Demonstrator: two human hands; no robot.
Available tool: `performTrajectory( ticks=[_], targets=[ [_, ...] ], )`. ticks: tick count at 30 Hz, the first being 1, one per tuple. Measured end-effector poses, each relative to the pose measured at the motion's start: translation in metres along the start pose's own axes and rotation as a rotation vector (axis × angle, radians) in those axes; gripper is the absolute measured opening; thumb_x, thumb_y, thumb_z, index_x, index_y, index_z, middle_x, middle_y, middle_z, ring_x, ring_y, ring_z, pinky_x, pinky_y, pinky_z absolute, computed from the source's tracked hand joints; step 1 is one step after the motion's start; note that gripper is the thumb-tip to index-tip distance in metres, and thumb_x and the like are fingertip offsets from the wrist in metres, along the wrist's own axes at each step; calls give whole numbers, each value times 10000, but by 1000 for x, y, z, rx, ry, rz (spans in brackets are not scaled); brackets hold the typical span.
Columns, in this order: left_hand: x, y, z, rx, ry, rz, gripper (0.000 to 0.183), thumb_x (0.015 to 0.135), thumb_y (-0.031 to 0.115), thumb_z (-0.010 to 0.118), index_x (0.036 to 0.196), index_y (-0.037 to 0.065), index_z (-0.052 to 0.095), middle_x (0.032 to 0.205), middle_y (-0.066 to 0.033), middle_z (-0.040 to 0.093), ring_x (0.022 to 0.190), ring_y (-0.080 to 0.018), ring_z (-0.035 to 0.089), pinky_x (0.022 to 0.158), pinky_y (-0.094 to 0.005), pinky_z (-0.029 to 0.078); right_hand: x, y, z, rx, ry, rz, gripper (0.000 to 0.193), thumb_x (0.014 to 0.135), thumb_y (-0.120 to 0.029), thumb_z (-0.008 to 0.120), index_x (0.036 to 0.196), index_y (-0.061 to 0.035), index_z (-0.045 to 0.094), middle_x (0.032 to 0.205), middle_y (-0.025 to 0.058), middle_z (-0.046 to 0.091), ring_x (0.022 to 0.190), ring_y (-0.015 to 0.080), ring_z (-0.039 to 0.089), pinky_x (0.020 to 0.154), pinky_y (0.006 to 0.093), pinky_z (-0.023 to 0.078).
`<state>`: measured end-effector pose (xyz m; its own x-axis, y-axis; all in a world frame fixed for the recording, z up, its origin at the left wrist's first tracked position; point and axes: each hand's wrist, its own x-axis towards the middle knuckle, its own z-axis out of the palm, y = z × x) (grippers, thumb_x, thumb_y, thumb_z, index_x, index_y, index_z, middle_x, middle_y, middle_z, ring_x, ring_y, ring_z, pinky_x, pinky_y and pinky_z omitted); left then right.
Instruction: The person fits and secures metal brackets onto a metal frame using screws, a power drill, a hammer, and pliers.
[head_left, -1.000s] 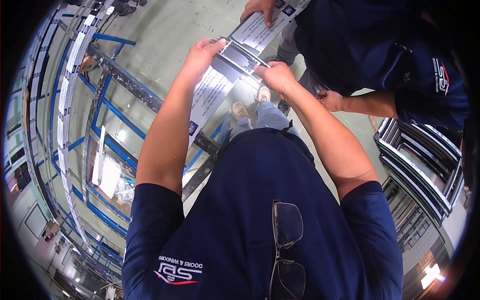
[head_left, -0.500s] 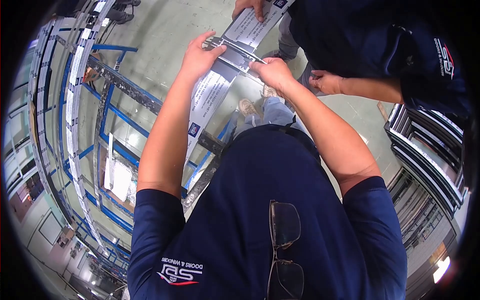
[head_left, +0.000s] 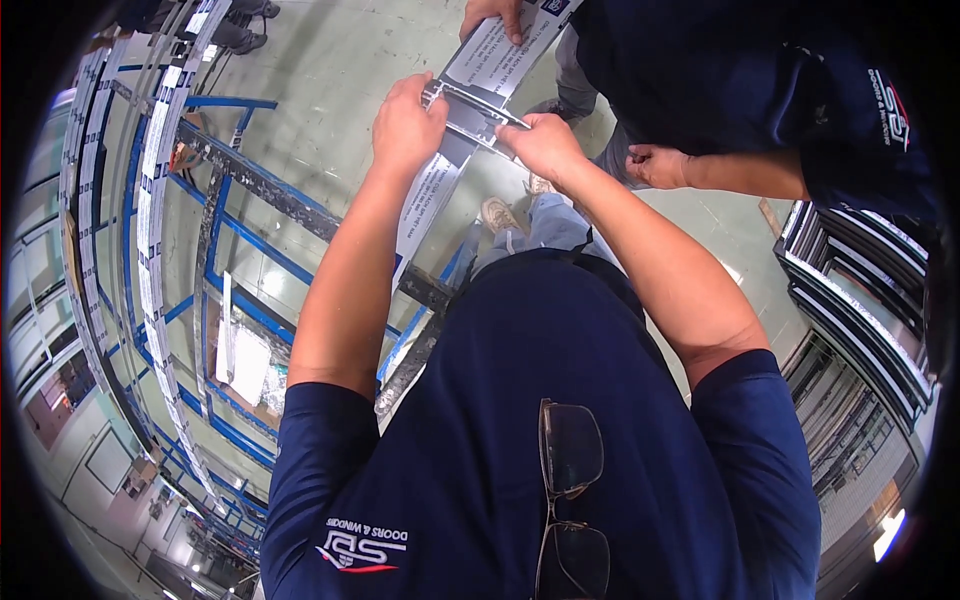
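A long metal profile point(head_left: 500, 60), wrapped in printed white and grey film, runs slantwise ahead of me. Across it lies a short grey metal profile piece point(head_left: 470, 115) with a grooved, open section. My left hand point(head_left: 408, 130) is closed on the piece's left end, its fingertips partly hidden behind it. My right hand point(head_left: 548, 148) pinches the right end between thumb and fingers. At the far end, a co-worker's hand point(head_left: 492, 18) rests on the long profile; that person's other hand point(head_left: 655, 165) hangs free, fingers curled.
A blue metal rack point(head_left: 250, 235) stands on the left, with long film-covered profiles point(head_left: 150, 200) along it. Stacked dark frames point(head_left: 850, 280) are on the right. The co-worker in a dark shirt point(head_left: 720, 90) stands close at far right. Another person's shoes point(head_left: 245, 40) show at far left.
My left hand has turned and closed its extended fingers around the short piece's end. The long profile and my right hand have barely shifted.
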<state>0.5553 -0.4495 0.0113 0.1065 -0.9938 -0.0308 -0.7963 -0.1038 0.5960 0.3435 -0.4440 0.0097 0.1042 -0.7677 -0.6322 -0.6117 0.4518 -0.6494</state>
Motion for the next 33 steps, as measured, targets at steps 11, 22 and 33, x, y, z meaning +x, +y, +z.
performTrajectory(
  ticks=[11, 22, 33],
  targets=[
    [5, 17, -29, -257, -200, -266, 666, 915, 336, 716, 1463, 16, 516, 1405, -273, 587, 1265, -304, 627, 1044, -391, 494, 6, 17, -6, 99, -47, -50, 410, 891, -383, 707, 959, 20, 734, 892, 196, 734, 835, 276, 713, 793, 389, 524],
    [-46, 31, -42, -1159, -60, -343, 1013, 912, 215, 773, 1624, -2, 86, 1664, -284, 161, 1488, -380, 322, 1164, -450, 376, -61, -5, -21, 220, 111, -133, 394, 916, -303, 723, 729, 6, 566, 621, 85, 578, 600, 129, 526, 577, 367, 443],
    [-70, 25, -54, -1839, 122, -448, 491, 1097, 324, 458, 1477, 20, 395, 1368, -180, 585, 1271, -375, 581, 1096, -508, 461, -106, 0, -11, -453, 488, -1126, 447, 662, -177, 832, 1026, -42, 611, 1014, 110, 619, 955, 331, 604, 889, 451, 440]
  ],
)
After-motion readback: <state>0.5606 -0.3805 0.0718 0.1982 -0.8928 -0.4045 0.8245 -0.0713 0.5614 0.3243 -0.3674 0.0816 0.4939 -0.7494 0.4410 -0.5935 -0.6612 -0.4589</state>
